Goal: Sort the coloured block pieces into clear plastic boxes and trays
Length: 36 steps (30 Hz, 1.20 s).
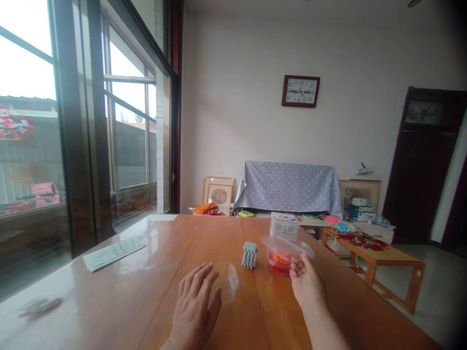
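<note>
My right hand (309, 283) pinches the near right edge of a clear plastic lid (282, 247). Tilted slightly, the lid lies over a tub (278, 268) with orange and red contents; whether it touches the rim all round I cannot tell. My left hand (197, 301) hovers or rests with fingers stretched out and slightly apart, beside a clear plastic container (229, 284). That container is partly hidden behind the hand, and contact between them is unclear. Between the two containers stands a stack of grey jagged-edged pieces (249, 255).
Behind the tub is a clear box (284, 224) with a printed label. Printed sheets (115, 252) and a blurred plastic item (39, 306) lie on the left of the wooden table (153, 296). A low bench (386, 260) stands to the right, and large windows are on the left.
</note>
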{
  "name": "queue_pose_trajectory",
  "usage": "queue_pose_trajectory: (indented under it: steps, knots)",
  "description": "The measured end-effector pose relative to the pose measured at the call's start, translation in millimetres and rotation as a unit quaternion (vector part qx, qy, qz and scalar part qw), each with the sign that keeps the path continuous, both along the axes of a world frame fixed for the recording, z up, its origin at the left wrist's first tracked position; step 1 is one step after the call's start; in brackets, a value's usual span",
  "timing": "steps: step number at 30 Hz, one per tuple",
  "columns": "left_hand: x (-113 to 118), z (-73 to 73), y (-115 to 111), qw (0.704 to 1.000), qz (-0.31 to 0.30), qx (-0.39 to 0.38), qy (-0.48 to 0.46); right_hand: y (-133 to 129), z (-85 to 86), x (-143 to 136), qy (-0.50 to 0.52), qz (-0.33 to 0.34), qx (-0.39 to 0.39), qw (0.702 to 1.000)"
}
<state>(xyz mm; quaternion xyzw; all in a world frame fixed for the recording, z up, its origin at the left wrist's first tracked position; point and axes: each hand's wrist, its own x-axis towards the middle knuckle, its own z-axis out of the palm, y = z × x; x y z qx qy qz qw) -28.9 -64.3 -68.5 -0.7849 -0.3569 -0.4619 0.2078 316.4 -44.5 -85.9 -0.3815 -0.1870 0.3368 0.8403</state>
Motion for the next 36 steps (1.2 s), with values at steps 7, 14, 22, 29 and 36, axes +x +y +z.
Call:
queue_pose_trajectory:
  steps: [7, 14, 22, 29, 36]
  knots:
    - [-0.6, -1.3, -0.5, 1.000, -0.001, -0.019, 0.011, -4.3, 1.8, 7.6, 0.056, -0.038, 0.030, 0.997]
    - [-0.1, -0.7, 0.1, 0.999, 0.002, -0.023, 0.027, -3.8, 2.0, 10.6, 0.053, -0.068, 0.058, 0.995]
    - [-0.7, -2.9, 1.7, 0.998, -0.002, -0.057, 0.037, -3.3, -2.2, 14.8, 0.051, -0.120, 0.039, 0.991]
    - [-0.5, -3.2, 2.8, 0.996, 0.008, -0.078, 0.045, -4.7, 3.3, 7.9, 0.063, -0.132, 0.024, 0.989]
    - [-0.8, -2.5, -1.1, 0.991, -0.014, -0.126, 0.042, -8.4, -1.1, -3.9, 0.096, -0.078, -0.077, 0.989]
